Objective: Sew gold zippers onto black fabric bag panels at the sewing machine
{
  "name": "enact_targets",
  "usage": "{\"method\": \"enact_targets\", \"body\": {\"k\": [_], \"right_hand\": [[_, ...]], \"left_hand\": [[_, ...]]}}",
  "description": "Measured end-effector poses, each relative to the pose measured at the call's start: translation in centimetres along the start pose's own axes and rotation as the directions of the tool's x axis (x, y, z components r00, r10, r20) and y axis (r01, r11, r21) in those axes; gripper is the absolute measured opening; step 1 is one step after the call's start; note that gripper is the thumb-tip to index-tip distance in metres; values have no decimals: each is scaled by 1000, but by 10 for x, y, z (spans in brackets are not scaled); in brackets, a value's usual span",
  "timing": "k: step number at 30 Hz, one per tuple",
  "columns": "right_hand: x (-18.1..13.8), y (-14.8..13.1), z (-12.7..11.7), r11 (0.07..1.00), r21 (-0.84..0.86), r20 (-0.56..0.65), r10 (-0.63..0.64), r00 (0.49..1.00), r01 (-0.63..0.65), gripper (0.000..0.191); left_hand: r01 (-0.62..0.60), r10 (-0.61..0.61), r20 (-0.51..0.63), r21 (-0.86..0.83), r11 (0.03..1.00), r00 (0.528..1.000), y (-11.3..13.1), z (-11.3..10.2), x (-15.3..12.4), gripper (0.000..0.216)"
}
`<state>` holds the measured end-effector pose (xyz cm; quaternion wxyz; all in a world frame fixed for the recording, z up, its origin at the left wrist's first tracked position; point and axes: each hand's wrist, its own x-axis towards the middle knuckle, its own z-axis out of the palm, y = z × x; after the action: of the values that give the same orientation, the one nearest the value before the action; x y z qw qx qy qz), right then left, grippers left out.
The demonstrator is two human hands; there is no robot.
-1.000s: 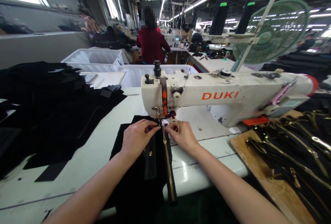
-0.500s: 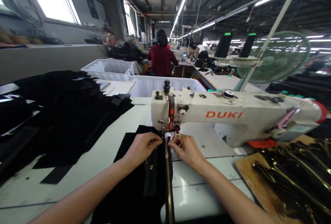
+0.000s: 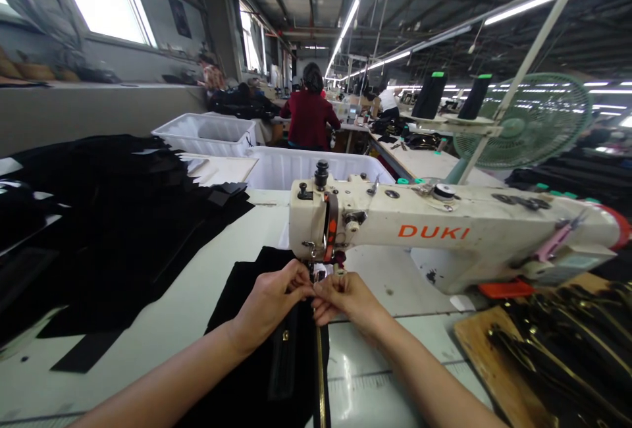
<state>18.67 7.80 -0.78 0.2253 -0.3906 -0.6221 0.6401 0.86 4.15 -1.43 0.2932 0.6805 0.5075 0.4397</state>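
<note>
My left hand [image 3: 270, 299] and right hand [image 3: 351, 301] meet at the centre, close under the stitching end of a white sewing machine [image 3: 368, 230] marked DUKI. On a clock face centred on where they touch, my left forearm comes in from eight o'clock and my right from four. Both hands are narrow, thumbs drawn in to the forefingers, tips touching; I cannot tell what, if anything, is pinched between them.

A black zipper with gold teeth [image 3: 322, 382] runs from just beneath my right fingers straight down toward six o'clock, its upper end hidden by them. To its left, black cloth [image 3: 247, 385] lies under my left hand and spreads toward seven o'clock, bearing a dark strip [image 3: 282, 369] with a small gold piece.

The desk [image 3: 192, 306] is pale. A large heap of black pieces [image 3: 108, 230] sits at nine to ten o'clock, well apart from my hands. At four o'clock, more gold-toothed zippers [image 3: 567, 336] lie on a wooden board [image 3: 476, 336].
</note>
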Motion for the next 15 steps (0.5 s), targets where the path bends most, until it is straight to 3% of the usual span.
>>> {"method": "enact_targets", "body": {"k": [5, 9, 12, 15], "right_hand": [[0, -1, -1, 996, -61, -49, -66, 997, 62, 67], [-2, 1, -1, 967, -221, -93, -149, 984, 126, 58], [-9, -4, -2, 888, -429, -132, -244, 961, 167, 45], [-32, -24, -16, 733, -666, -208, -357, 910, 136, 41]], "left_hand": [[-15, 15, 41, -23, 1000, 999, 5, -2, 0, 5], [-5, 3, 59, 31, 1000, 998, 14, -4, 2, 8], [-9, 1, 96, 84, 996, 995, 18, -5, 4, 15], [44, -54, 91, 112, 993, 994, 12, -7, 7, 17]]}}
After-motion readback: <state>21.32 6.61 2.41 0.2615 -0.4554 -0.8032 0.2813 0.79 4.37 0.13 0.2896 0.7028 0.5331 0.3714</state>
